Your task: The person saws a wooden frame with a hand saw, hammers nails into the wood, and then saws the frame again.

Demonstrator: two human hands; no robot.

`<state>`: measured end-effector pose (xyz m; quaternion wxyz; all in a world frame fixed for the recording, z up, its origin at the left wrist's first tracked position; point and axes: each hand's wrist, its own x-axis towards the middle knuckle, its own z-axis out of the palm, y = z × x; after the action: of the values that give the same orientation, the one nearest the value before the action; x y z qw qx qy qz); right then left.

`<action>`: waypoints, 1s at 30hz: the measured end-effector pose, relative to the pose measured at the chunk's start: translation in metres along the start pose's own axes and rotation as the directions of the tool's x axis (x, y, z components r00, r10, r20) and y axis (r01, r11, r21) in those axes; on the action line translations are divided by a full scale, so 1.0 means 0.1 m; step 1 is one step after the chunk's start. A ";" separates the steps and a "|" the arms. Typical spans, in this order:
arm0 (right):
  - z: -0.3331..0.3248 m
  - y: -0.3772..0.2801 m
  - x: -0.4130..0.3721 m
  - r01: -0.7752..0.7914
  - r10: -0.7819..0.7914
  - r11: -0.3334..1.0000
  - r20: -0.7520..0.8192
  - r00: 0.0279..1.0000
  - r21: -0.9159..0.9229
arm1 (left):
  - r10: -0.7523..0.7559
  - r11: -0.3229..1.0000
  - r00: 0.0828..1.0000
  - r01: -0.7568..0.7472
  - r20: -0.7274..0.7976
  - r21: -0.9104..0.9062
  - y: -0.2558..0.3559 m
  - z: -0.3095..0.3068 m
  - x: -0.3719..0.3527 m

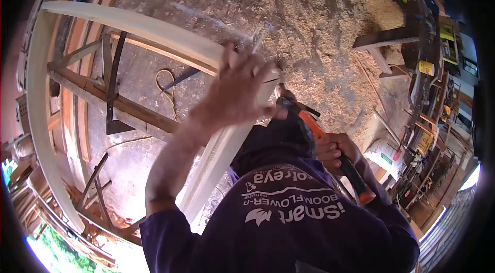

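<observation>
My left hand is spread, fingers apart, over the corner of a pale wooden frame, overlapping its two joined beams in this view. In my right hand is a hammer with an orange and black handle, my fingers wrapped round the grip. The hammer's head is beside the frame's corner, just right of my left fingertips. A dark slot or line shows in the wood at that corner. Part of the near beam is hidden behind my left forearm.
Under the frame stands a wood and dark metal support. A looped yellow cord lies on the floor, which is strewn with wood shavings. At right are a bench, a white sack and cluttered shelves. Boards lean at left.
</observation>
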<state>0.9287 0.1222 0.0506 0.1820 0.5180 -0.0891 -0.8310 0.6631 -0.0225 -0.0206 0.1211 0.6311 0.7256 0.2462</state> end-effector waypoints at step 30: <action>-2.44 -5.64 0.03 -0.359 -0.594 -0.693 0.213 0.776 -0.624 | -0.499 0.145 0.300 0.954 -0.813 0.263 0.91 1.10 0.33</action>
<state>1.0271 0.6484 -0.2506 0.3714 0.2246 0.8740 -0.2185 0.7886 0.0400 -0.0628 -0.2459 0.0441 0.9683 0.0004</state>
